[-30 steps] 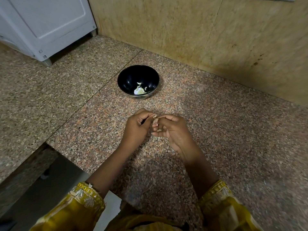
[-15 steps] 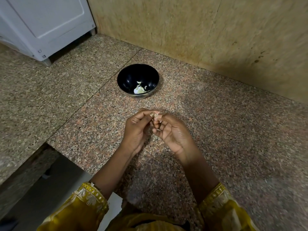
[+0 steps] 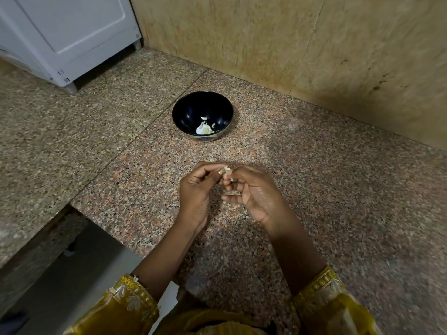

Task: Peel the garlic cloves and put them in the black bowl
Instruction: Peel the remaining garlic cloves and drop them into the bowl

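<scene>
Small pale garlic clove (image 3: 226,170) now showing between the fingertips of both hands, more exposed than half a second back, when it sat mostly hidden behind the knuckles. Hands raised a touch and drifted slightly far, closer to the bowl, compared with a second ago. Reads as peeling under way, skin likely coming loose; not yet clear whether clove fully bare, too small to tell.

Left hand (image 3: 197,189) curled narrow, thumb and forefinger pinched on the left end of the clove. Right hand (image 3: 254,192) half closed, upper fingertips pinching the right end, lower fingers loosely spread below. Both held over the speckled pink-grey granite tabletop (image 3: 314,189); whether resting on it or just above, cannot tell.

Round glossy black bowl (image 3: 202,116) upright on the tabletop, on the far side of the hands, apart from them, unmoved across the frames. Inside: pale white pieces (image 3: 204,128) at the bottom, roughly three or four, one larger clump plus small bits; peeled cloves or skins not distinguishable.

Counts: one bowl, one clove in hand, two hands, two yellow embroidered sleeves (image 3: 125,301). No loose unpeeled cloves in sight on the tabletop. White cabinet (image 3: 72,32) far left, beige wall (image 3: 314,44) behind the bowl.

Next, judged: finish stripping skin, then reach far to drop clove in bowl.
</scene>
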